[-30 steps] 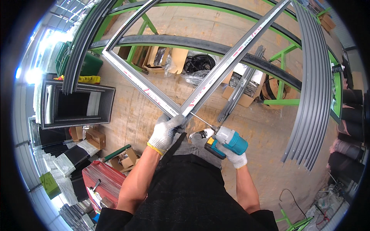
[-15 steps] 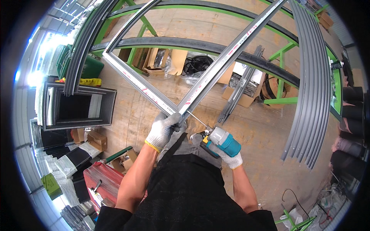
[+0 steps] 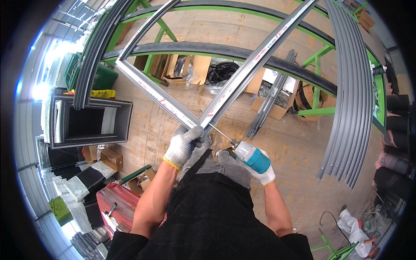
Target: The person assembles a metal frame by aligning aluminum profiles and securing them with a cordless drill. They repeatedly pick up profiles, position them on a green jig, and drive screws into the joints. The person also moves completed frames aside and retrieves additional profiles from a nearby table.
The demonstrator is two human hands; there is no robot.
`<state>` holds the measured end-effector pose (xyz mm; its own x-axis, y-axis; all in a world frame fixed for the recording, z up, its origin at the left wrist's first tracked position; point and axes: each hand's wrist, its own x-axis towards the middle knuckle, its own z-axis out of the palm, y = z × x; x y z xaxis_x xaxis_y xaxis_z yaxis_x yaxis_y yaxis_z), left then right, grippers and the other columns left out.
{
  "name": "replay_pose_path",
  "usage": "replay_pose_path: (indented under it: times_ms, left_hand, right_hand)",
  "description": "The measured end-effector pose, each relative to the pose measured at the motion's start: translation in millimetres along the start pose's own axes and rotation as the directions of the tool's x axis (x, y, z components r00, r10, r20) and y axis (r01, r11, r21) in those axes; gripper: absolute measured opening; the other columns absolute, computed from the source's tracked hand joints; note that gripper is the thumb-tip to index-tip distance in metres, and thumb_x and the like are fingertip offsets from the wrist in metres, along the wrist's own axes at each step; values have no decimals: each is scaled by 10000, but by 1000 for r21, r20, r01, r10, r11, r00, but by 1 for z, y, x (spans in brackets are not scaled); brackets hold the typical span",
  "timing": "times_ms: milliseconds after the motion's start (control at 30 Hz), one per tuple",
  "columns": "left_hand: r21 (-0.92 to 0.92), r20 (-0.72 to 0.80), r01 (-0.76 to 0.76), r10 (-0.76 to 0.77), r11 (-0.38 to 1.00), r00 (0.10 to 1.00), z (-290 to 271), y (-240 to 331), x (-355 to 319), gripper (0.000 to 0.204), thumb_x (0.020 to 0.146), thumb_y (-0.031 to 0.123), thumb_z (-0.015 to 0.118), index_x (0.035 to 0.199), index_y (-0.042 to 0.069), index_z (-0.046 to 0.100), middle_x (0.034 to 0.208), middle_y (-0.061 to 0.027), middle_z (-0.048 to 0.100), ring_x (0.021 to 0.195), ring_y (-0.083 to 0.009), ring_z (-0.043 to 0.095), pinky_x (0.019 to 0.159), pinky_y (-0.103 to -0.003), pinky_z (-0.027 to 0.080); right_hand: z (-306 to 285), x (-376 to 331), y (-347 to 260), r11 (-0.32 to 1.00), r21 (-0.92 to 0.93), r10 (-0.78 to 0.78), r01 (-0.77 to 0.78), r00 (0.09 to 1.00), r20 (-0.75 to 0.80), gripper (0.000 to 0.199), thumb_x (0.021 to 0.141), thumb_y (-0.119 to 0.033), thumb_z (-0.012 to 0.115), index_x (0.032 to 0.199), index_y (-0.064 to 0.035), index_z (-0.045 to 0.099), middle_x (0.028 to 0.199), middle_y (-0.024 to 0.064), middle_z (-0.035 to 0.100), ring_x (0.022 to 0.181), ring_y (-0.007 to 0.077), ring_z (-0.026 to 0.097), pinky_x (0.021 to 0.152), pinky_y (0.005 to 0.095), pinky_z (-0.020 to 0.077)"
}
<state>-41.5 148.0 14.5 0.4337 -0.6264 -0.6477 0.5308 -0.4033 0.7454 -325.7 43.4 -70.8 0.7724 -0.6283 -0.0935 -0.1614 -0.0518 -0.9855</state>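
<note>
Rolled over since half a second ago, the drill [image 3: 253, 158] sits in the right hand's [image 3: 263, 172] grasp, its bit [image 3: 222, 133] reaching the grey frame [image 3: 234, 86] beside the near corner, which the left hand [image 3: 180, 147] grips, apparently for steadiness.

My left hand [image 3: 182, 145] is wearing a white knit glove [image 3: 175, 154], dark-dotted, yellow-edged | right hand [image 3: 264, 172] is wearing white knit too | I'm wearing black short-sleeved top [image 3: 208, 216], grey trousers [image 3: 236, 172]

There's one drill [image 3: 253, 157], one white-faced frame [image 3: 232, 89], two gloves [image 3: 177, 150].
</note>
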Motion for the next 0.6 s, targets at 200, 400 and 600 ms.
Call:
replay_pose_path:
  times_ms: [200,400,600]
  left_hand:
    - [7,-15,-1,1,1000,1000,3,1,-2,322,936,259,728,1081,-15,641,860,-73,657,731,-157,623,636,-298,508]
    - [-3,-26,-20,20,1000,999,5,-1,-2,293,947,264,723,1052,0,653,853,-65,665,715,-147,625,632,-283,515]
    - [-3,-16,-18,18,1000,1000,3,-1,-1,297,945,255,736,1075,6,638,871,-63,659,720,-148,620,636,-280,515]
  right_hand:
    - [0,0,0,981,-166,-86,97,994,68,512,844,-25,843,1318,-1,652,1233,117,753,1108,218,737,969,349,593]
    - [4,-1,-7,987,-137,-77,80,997,25,462,856,-38,839,1290,-15,680,1221,111,759,1112,239,741,964,354,593]
    - [5,-4,0,987,-146,-69,70,998,9,492,851,26,812,1315,-1,650,1233,123,748,1106,232,736,963,361,595]
